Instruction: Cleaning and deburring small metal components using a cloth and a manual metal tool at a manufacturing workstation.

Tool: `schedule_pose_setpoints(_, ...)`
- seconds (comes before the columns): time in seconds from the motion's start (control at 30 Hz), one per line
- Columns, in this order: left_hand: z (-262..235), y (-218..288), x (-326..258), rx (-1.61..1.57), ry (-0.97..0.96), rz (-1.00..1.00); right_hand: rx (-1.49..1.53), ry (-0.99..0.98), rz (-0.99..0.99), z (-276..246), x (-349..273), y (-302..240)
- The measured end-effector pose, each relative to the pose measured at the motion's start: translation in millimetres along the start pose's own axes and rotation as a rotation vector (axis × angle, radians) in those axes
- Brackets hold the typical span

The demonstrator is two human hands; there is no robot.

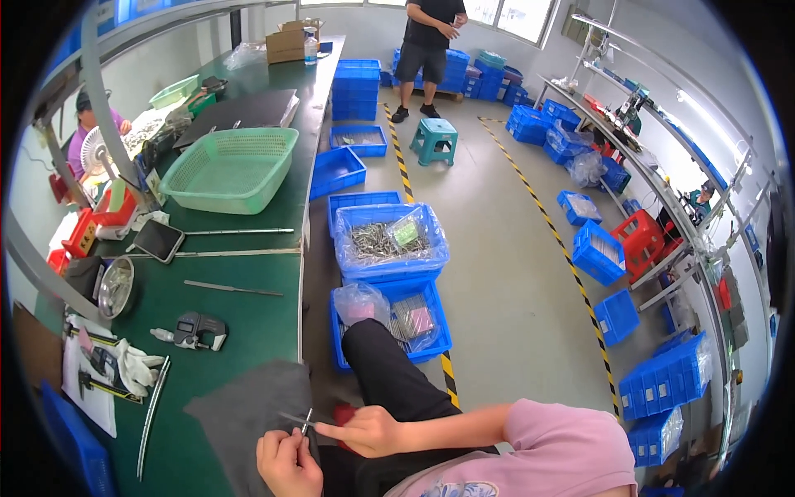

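Note:
Low in the view, my left hand is closed around a short shiny metal rod that stands up out of its fingers. My right hand is closed, its index finger stretched along a thin grey strip like a small file. This strip crosses the rod; motion blurs it slightly. Both hands are at the bench edge, beside a dark grey cloth. On the green bench lie a digital micrometer, a flat metal file and a phone.
A steel bowl, white gloves, calipers and a green basket are on the bench. Beside my leg stand blue crates with metal parts. A person stands beyond a teal stool.

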State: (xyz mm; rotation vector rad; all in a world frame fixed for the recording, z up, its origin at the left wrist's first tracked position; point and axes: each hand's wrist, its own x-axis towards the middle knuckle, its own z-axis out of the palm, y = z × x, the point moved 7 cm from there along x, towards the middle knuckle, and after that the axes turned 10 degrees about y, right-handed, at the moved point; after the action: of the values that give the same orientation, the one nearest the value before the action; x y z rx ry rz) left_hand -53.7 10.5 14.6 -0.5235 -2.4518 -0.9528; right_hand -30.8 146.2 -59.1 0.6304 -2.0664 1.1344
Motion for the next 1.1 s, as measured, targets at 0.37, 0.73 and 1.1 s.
schedule_pose_setpoints(0.37,7,-5,-1,-0.038,0.082,0.038,-0.019,0.057,-0.077,4,-19,12)
schedule_pose_setpoints(0.73,3,-4,7,-0.03,0.032,0.02,-0.204,-0.23,-0.06,23,6,6)
schedule_pose_setpoints(1.1,-2,2,10,-0.07,0.107,-0.033,0.093,0.071,-0.142,7,20,7)
